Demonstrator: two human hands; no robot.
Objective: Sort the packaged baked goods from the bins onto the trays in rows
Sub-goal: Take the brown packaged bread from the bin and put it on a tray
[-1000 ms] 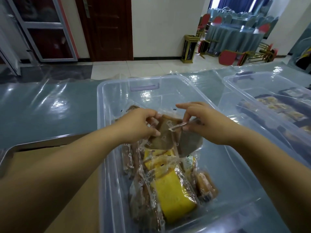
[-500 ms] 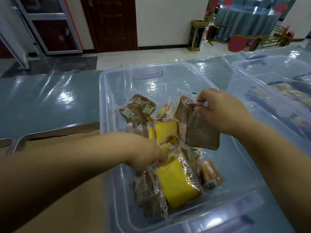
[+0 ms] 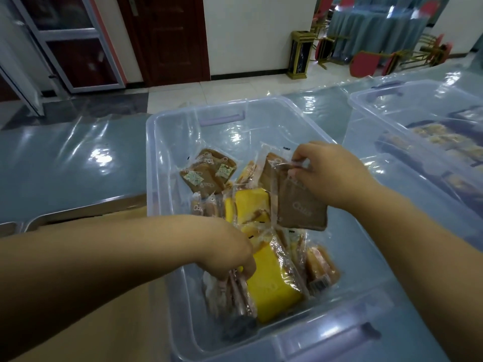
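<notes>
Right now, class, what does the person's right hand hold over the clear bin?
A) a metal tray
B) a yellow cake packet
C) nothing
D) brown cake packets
D: the right hand pinches the brown cake packets by their top edge, over the clear bin.

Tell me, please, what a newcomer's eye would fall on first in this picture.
The bright yellow cake pack in the middle of the clear bin stands out most. Above it, the right hand pinches a brown bread pack held up over the pile, while the left hand grips a pinkish pack at the bin's near left.
</notes>
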